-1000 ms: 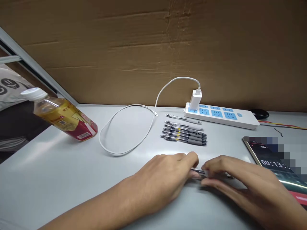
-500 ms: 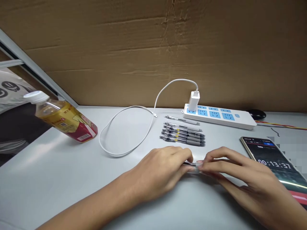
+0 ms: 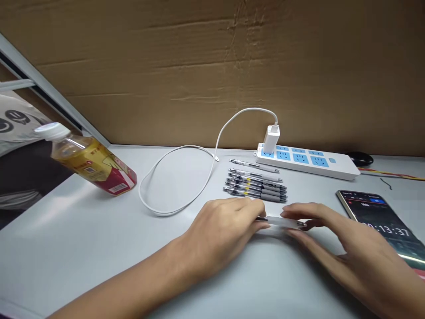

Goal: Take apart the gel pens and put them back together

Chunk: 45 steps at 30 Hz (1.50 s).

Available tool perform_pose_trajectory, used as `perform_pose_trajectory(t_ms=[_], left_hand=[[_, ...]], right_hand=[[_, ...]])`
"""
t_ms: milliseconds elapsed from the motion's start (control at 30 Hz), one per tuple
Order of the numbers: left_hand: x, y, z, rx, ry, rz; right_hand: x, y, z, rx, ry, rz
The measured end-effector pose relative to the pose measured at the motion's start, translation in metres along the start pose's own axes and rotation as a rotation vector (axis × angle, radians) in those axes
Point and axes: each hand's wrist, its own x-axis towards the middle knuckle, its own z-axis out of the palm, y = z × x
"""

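Observation:
Both hands rest low on the grey table [image 3: 83, 239] and pinch one pen [image 3: 279, 221] between them. My left hand [image 3: 226, 230] grips its dark tip end with thumb and fingers closed. My right hand [image 3: 335, 239] closes on the clear barrel at the other end. The pen lies level just above the tabletop. Right behind the hands, several more pens [image 3: 257, 186] lie side by side in a neat row.
A white power strip [image 3: 308, 161] with a charger [image 3: 271, 138] and looping white cable [image 3: 172, 186] sits at the back. A tea bottle [image 3: 89, 161] stands at the left. A phone [image 3: 381, 221] showing a timer lies at the right. A cardboard wall [image 3: 199, 66] stands behind.
Both hands slid a little away from me toward the row of pens. More of the pen's clear barrel now shows between the fingers.

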Motion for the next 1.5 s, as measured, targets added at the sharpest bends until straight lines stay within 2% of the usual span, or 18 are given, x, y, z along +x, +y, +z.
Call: perform_pose_trajectory(t_ms=[100,267,400,500,633,833,967,1033,1100,1133,1200,1267,1300,1400,1500], left_hand=[[-0.001,0.000,-0.001,-0.047,0.016,-0.026],[-0.001,-0.001,0.002,-0.020,0.039,0.004],[0.001,-0.003,0.000,-0.030,-0.002,-0.047],[0.001,-0.003,-0.001,-0.087,0.007,-0.077],[-0.003,-0.002,0.001,-0.069,0.016,-0.029],[-0.003,-0.004,0.006,-0.030,-0.037,-0.052],[-0.004,-0.003,0.007,0.102,0.010,0.065],[-0.003,-0.003,0.003,0.215,0.014,0.135],[-0.002,-0.004,-0.003,0.305,0.089,0.161],[-0.001,-0.005,-0.006,0.324,0.168,0.142],[0.001,-0.009,-0.012,0.297,0.364,0.040],[0.004,-0.014,-0.013,0.202,0.474,-0.085],[0.004,-0.017,-0.012,0.154,0.472,-0.112],[0.005,-0.025,-0.005,0.123,0.254,-0.054],[0.004,-0.029,0.003,0.159,0.078,-0.011]], right_hand=[[0.004,-0.002,-0.005,0.004,-0.006,-0.014],[0.003,-0.002,-0.006,-0.012,-0.114,-0.056],[0.000,0.001,-0.002,-0.039,-0.023,-0.027],[0.000,0.000,-0.002,-0.002,-0.054,-0.019],[0.000,0.001,-0.002,-0.019,-0.151,-0.020],[-0.005,0.006,0.003,-0.019,-0.094,-0.101],[-0.005,-0.002,0.007,-0.011,-0.120,-0.058],[-0.001,-0.005,0.006,-0.002,-0.178,-0.037],[0.009,-0.003,0.001,-0.024,-0.213,-0.054],[0.016,0.001,-0.003,-0.063,-0.201,-0.068],[0.038,0.013,-0.012,-0.205,-0.114,-0.104],[0.063,0.027,-0.019,-0.419,-0.105,-0.071],[0.076,0.034,-0.020,-0.528,-0.160,-0.046],[0.101,0.047,-0.013,-0.623,-0.178,-0.049],[0.107,0.051,0.002,-0.660,-0.244,-0.103]])
